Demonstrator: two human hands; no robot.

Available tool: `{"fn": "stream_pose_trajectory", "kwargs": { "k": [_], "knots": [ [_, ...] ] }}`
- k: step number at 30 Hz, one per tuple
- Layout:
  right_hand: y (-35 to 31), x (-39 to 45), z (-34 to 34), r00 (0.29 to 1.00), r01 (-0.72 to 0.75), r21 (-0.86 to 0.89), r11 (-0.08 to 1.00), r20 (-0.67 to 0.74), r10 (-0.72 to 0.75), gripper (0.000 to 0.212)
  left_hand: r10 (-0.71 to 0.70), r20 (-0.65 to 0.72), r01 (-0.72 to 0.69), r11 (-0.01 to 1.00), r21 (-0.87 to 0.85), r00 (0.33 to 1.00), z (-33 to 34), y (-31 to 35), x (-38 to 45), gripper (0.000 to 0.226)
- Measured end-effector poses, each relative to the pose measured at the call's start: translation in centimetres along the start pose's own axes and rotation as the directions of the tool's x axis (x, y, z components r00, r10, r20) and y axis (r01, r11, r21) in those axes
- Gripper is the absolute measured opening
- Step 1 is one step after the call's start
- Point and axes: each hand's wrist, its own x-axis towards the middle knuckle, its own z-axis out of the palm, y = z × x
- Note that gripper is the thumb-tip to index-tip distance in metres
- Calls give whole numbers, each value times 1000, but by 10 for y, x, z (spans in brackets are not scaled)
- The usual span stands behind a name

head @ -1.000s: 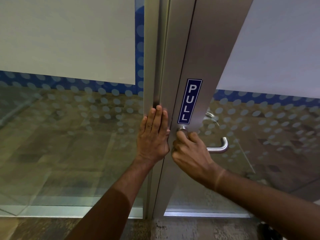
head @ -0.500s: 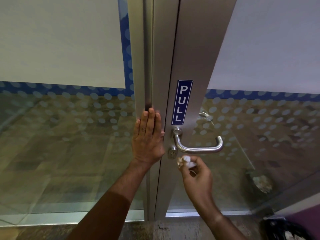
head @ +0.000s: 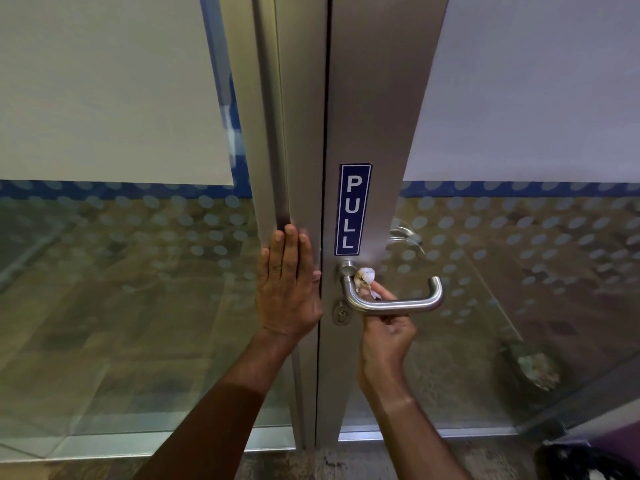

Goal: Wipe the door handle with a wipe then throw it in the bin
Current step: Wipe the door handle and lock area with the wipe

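Note:
A brushed steel lever door handle (head: 408, 304) sticks out from the grey metal door stile under a blue PULL sign (head: 353, 209). My right hand (head: 386, 332) reaches up from below, behind the lever, and pinches a small crumpled white wipe (head: 365, 277) against the handle's neck near its round base. My left hand (head: 289, 285) lies flat with fingers together on the door frame just left of the handle, holding nothing. A keyhole (head: 341, 315) sits below the handle base.
Glass panels with frosted film and dot pattern flank the door on both sides. A bin with a black liner (head: 585, 462) shows at the bottom right corner, on the floor. A second handle (head: 405, 233) shows through the glass.
My right hand dropped off the handle base with the wipe, then came back up behind the lever and set the wipe on the neck. The left hand stayed pressed on the frame.

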Motion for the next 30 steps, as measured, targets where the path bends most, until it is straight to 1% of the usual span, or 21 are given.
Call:
{"fn": "stream_pose_trajectory", "kwargs": {
  "k": [2,4,7,9,11,13,15,16,17,18,19,20,22,24,25,27,28,30],
  "knots": [
    [4,2,1,998,49,4,999,40,-49,32,2,-8,-2,1000,0,1000,0,1,0,74],
    [7,4,2,986,144,-61,988,96,-138,38,6,-10,-6,1000,5,1000,0,1,0,67],
    [12,9,0,957,267,-164,950,163,-241,36,9,-9,-9,1000,12,1000,1,-1,0,63],
    [15,10,-3,947,295,-180,938,185,-262,35,10,-7,-10,1000,21,1000,2,-2,0,64],
    [17,10,-6,949,293,-212,932,187,-256,36,10,-12,-10,1000,24,1000,2,-2,-1,64],
    [17,7,-8,944,313,-267,912,193,-267,27,8,-20,-7,1000,27,1000,3,-2,-1,64],
    [16,6,-12,930,362,-363,858,205,-306,14,9,-21,-9,1000,29,1000,2,-2,0,64],
    [14,7,-15,916,400,-437,806,232,-328,10,10,-20,-10,999,30,1000,2,-2,0,64],
    [12,7,-18,900,435,-528,729,277,-336,10,11,-19,-10,999,30,1000,2,-2,1,64],
    [11,7,-22,892,451,-614,648,324,-314,11,11,-19,-11,999,30,1000,2,-3,1,64],
    [10,7,-28,899,438,-679,589,345,-271,11,12,-19,-11,1000,29,1000,1,-2,1,65],
    [10,6,-34,916,399,-719,569,332,-224,13,13,-19,-13,1000,28,1000,1,-2,0,65],
    [12,3,-44,962,270,-735,622,231,-145,16,14,-15,-14,1000,24,1000,1,-3,0,65],
    [11,1,-45,988,130,-686,716,152,-34,20,13,-11,-12,1000,20,1000,1,-2,1,67],
    [10,2,-44,994,48,-624,780,106,23,27,9,-7,-9,1000,18,1000,1,-2,1,68],
    [5,3,-38,992,-111,-411,905,8,125,40,9,-5,-9,1000,16,1000,1,-1,1,68],
    [2,2,-35,987,-161,-314,936,-21,162,39,9,-3,-9,1000,16,1000,1,-1,0,68],
    [-3,2,-28,982,-190,-190,963,-32,187,28,8,1,-8,1000,16,1000,2,-1,-1,67]
  ]
}}
